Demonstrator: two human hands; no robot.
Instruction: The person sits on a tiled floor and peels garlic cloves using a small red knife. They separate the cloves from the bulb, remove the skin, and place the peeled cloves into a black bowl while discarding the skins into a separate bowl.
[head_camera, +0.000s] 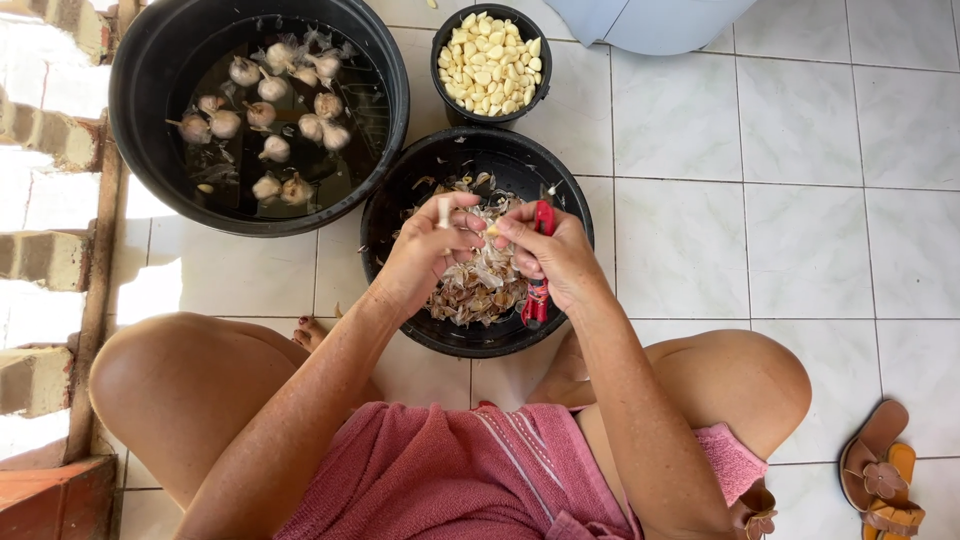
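Observation:
My left hand (430, 250) pinches a garlic clove (445, 212) over a black bowl (400, 200) filled with papery garlic skins (480, 285). My right hand (550, 250) holds a red-handled knife (538, 300), its fingertips meeting the left hand at the clove. The blade is hidden behind the fingers. Both hands hover just above the skins.
A large black tub (140, 110) at upper left holds water and several whole garlic bulbs (270, 110). A small black bucket (440, 45) of peeled cloves (490, 62) stands behind the bowl. White tiled floor (800, 200) spreads right; sandals (880, 480) lie at lower right. Brick edge (50, 250) on the left.

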